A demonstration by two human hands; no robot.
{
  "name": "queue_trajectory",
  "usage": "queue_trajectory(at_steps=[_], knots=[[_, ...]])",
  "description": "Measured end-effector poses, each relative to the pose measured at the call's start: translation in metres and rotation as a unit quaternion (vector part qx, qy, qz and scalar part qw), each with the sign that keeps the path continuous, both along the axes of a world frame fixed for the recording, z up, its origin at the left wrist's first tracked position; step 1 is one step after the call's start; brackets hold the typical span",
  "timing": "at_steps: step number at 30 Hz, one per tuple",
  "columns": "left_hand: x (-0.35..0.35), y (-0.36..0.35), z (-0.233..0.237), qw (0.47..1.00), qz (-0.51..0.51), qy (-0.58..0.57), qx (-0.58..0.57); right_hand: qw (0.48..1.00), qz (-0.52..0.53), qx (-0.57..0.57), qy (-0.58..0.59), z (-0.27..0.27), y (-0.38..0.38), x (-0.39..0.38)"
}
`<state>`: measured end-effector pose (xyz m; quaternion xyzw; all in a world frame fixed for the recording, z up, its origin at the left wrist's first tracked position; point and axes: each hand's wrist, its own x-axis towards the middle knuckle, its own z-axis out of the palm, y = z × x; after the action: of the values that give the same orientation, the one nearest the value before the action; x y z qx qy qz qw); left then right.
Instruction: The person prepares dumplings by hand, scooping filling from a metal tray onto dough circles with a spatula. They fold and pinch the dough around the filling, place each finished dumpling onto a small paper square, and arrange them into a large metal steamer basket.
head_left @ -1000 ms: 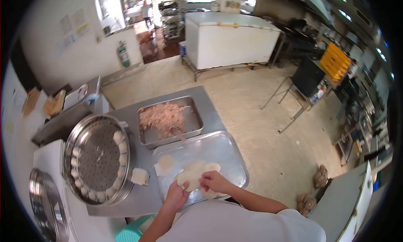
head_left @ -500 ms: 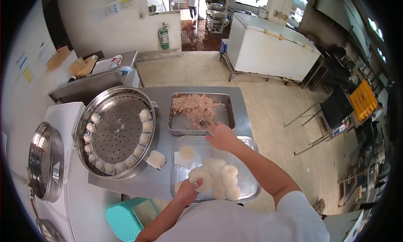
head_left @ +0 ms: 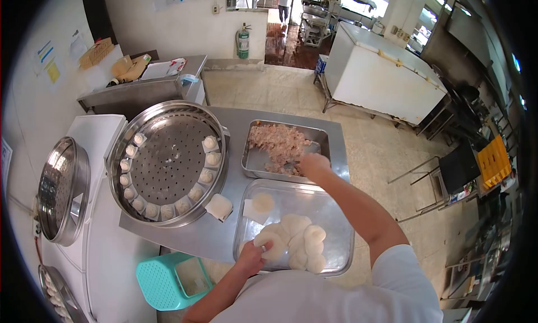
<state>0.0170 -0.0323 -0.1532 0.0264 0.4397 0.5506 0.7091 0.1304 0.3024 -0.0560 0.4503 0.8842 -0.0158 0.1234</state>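
Note:
My left hand grips a flat round dough wrapper by its edge, over the near side of a shallow metal tray. More pale dough pieces lie overlapped on that tray. One dough round sits on white paper at its far left. My right hand is closed at the near right of a deeper metal pan, beside pinkish ground meat filling. Whatever those fingers hold is mostly hidden; only a thin bit shows near the filling.
Left of the trays stands a large perforated steamer with several filled buns around its edge. A stack of white paper squares lies beside it. A turquoise stool is below the table. Farther off are a white freezer and a person.
The whole view has shifted, with the table scene sitting farther right. My right hand remains at the filling pan, and my left hand still holds the dough wrapper.

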Motion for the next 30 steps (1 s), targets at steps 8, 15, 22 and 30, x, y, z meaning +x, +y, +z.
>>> queue_trajectory(at_steps=[8, 15, 22, 30], knots=[[-0.004, 0.004, 0.004, 0.998, -0.015, 0.058, -0.020, 0.998, -0.025, 0.047, -0.023, 0.064, 0.027, 0.021], [-0.012, 0.004, -0.010, 0.998, 0.017, 0.032, -0.045, 0.995, -0.019, 0.093, -0.018, 0.035, 0.046, 0.014], [-0.009, 0.001, 0.009, 0.997, 0.057, 0.007, -0.047, 0.996, 0.027, 0.084, 0.008, -0.008, 0.042, 0.004], [-0.007, -0.001, 0.007, 0.998, 0.065, -0.019, -0.017, 0.997, -0.001, 0.075, -0.012, 0.002, 0.040, 0.010]])
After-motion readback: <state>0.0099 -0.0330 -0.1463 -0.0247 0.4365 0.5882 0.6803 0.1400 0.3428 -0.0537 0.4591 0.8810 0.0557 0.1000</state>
